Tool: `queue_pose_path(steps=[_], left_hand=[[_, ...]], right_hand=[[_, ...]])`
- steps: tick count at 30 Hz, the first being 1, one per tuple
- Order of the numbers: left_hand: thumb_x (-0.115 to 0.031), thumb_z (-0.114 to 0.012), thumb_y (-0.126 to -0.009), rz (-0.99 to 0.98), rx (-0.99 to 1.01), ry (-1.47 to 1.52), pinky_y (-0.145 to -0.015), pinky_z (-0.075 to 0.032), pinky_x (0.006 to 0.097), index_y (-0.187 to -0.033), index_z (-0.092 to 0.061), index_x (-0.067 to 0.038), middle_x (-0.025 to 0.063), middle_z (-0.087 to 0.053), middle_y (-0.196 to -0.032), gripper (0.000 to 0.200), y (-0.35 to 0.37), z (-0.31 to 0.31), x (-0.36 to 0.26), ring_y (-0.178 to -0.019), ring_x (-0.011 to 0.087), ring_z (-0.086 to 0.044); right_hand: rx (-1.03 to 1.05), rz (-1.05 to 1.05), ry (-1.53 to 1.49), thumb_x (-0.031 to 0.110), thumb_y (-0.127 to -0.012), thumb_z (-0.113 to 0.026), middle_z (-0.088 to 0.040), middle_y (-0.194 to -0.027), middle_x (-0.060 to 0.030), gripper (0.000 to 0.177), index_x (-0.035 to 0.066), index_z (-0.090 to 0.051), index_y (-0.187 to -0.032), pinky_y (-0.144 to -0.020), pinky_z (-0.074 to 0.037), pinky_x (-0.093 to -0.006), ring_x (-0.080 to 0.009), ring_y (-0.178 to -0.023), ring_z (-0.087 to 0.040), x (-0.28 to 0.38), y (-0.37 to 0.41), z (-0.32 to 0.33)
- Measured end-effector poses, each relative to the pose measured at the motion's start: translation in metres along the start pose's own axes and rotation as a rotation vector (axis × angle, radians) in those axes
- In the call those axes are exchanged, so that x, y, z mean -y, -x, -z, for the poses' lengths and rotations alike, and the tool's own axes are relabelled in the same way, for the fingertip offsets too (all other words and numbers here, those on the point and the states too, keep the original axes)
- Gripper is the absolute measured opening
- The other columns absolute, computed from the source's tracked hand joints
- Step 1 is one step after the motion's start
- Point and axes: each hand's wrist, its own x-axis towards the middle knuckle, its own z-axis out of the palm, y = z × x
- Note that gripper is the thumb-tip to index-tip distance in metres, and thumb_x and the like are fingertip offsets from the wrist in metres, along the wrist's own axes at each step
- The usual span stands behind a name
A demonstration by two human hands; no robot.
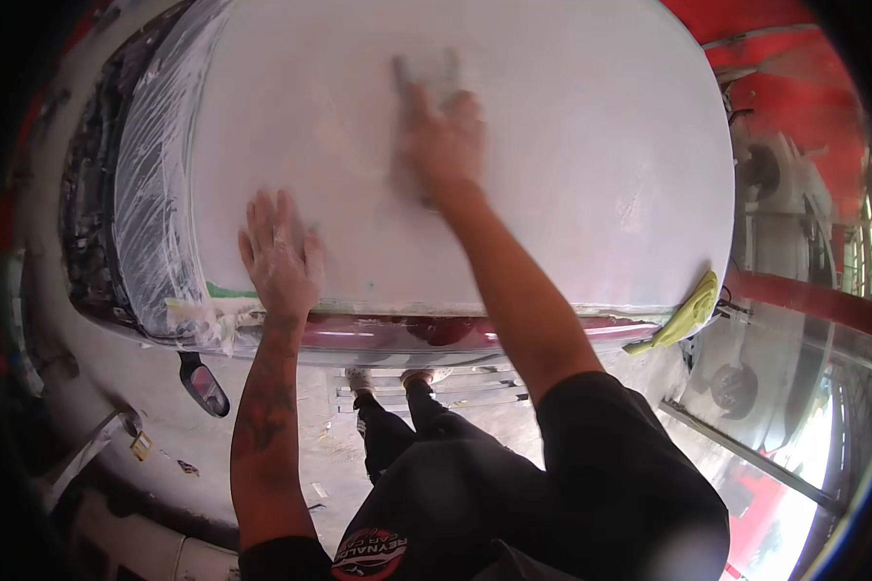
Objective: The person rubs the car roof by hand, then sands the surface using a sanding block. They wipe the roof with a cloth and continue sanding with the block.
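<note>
Wide white roof (572, 145) fills the view, and there's plenty of bare panel to the right of and beyond both hands. The near edge runs along a dark red strip just below the left hand (281, 257). On the left side the panel ends at clear film (155, 194), wrinkled over the glass, with tape (199, 312) bunched at the near left corner. On the near right corner a yellow cloth (686, 315) hangs over the edge.

Left hand is flat on the roof close to the near edge, fingers spread and pointing away, dusted white, forearm straight up from below. Right hand (443, 145) is stretched well out toward the middle of the panel, arm long and nearly straight. Its fingers lie together over the block (428, 73) and hold it down on the surface. The block's far end pokes out past the fingertips. Hand and block are blurred, so the thumb's hold can't be made out.

Count: two hands, one block, one cloth, one mirror (203, 385) below the left corner, two shoes (358, 378) on a slatted step (475, 392) beside the car
</note>
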Motion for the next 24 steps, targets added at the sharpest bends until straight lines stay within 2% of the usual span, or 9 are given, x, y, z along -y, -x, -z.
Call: queue_pose_path(steps=[1,5,6,11,14,16,18,21,24], left_hand=[[-0.03,-0.054,-0.09,-0.014,0.008,-0.007,-0.111,-0.021,0.0553,-0.145,-0.038,-0.012,0.0181,-0.031,-0.151,0.06,0.001,0.0,0.001,-0.139,0.0371,-0.029],[-0.032,-0.054,-0.091,-0.011,0.025,-0.017,-0.111,-0.021,0.0542,-0.145,-0.039,-0.013,0.0181,-0.032,-0.151,0.059,0.003,0.002,0.004,-0.139,0.037,-0.03],[-0.032,-0.054,-0.091,0.004,0.021,-0.018,-0.111,-0.021,0.0538,-0.145,-0.039,-0.013,0.018,-0.031,-0.151,0.059,0.001,0.0,0.003,-0.139,0.0368,-0.03],[-0.03,-0.053,-0.091,0.008,0.018,-0.016,-0.111,-0.02,0.0548,-0.145,-0.038,-0.013,0.0187,-0.03,-0.152,0.059,-0.001,0.002,0.001,-0.139,0.0383,-0.029],[-0.028,-0.052,-0.091,0.027,0.026,-0.007,-0.111,-0.02,0.0556,-0.146,-0.037,-0.012,0.0193,-0.03,-0.152,0.059,-0.002,0.002,-0.002,-0.139,0.0395,-0.028],[-0.027,-0.052,-0.09,0.029,0.038,-0.006,-0.111,-0.02,0.0559,-0.146,-0.037,-0.012,0.0197,-0.029,-0.151,0.059,-0.003,0.002,-0.001,-0.139,0.0402,-0.028],[-0.029,-0.053,-0.09,0.017,0.036,-0.005,-0.111,-0.02,0.0556,-0.146,-0.037,-0.013,0.0186,-0.029,-0.152,0.06,-0.001,0.002,0.0,-0.139,0.0388,-0.028],[-0.031,-0.054,-0.091,-0.006,0.02,0.011,-0.111,-0.021,0.0551,-0.146,-0.037,-0.014,0.0175,-0.029,-0.152,0.06,0.001,0.001,0.002,-0.14,0.0373,-0.028],[-0.031,-0.055,-0.09,-0.011,0.032,0.004,-0.111,-0.021,0.0545,-0.146,-0.037,-0.016,0.0166,-0.029,-0.153,0.061,0.0,0.002,0.004,-0.14,0.0361,-0.028]], right_hand=[[0.261,0.022,-0.16,0.027,-0.09,-0.052,-0.047,-0.123,-0.031,0.041,0.019,-0.05,-0.13,-0.095,-0.04,-0.0523,-0.043,-0.114,-0.049,0.052,-0.013,0.018],[0.325,0.199,-0.272,0.03,-0.09,-0.053,-0.047,-0.123,-0.0288,0.04,0.021,-0.051,-0.129,-0.094,-0.041,-0.0504,-0.0413,-0.114,-0.048,0.067,-0.013,0.016],[0.142,0.143,-0.196,0.03,-0.09,-0.054,-0.048,-0.119,-0.026,0.041,0.023,-0.051,-0.13,-0.091,-0.042,-0.0514,-0.0402,-0.11,-0.049,0.038,-0.004,0.012],[0.258,-0.537,-0.008,0.038,-0.089,-0.051,-0.041,-0.124,-0.0234,0.048,0.031,-0.042,-0.136,-0.088,-0.047,-0.05,-0.0419,-0.109,-0.052,-0.179,0.007,0.078],[0.159,-0.714,0.048,0.038,-0.089,-0.052,-0.04,-0.126,-0.0233,0.049,0.032,-0.041,-0.137,-0.089,-0.047,-0.0496,-0.0419,-0.108,-0.052,-0.21,0.001,0.079],[0.242,-0.692,-0.017,0.036,-0.09,-0.053,-0.041,-0.125,-0.0241,0.049,0.029,-0.041,-0.136,-0.091,-0.046,-0.0502,-0.0416,-0.108,-0.052,-0.146,-0.023,0.07],[0.127,-0.215,-0.018,0.032,-0.088,-0.056,-0.046,-0.12,-0.0267,0.047,0.022,-0.044,-0.133,-0.094,-0.042,-0.0538,-0.0443,-0.11,-0.05,-0.065,-0.034,0.021],[0.286,0.086,-0.175,0.028,-0.09,-0.053,-0.048,-0.122,-0.0283,0.047,0.022,-0.045,-0.136,-0.099,-0.039,-0.0511,-0.0434,-0.116,-0.047,0.058,-0.055,-0.004],[0.299,0.145,-0.257,0.031,-0.09,-0.054,-0.047,-0.123,-0.0274,0.052,0.026,-0.042,-0.14,-0.098,-0.04,-0.051,-0.0423,-0.116,-0.047,0.035,-0.054,0.011]])
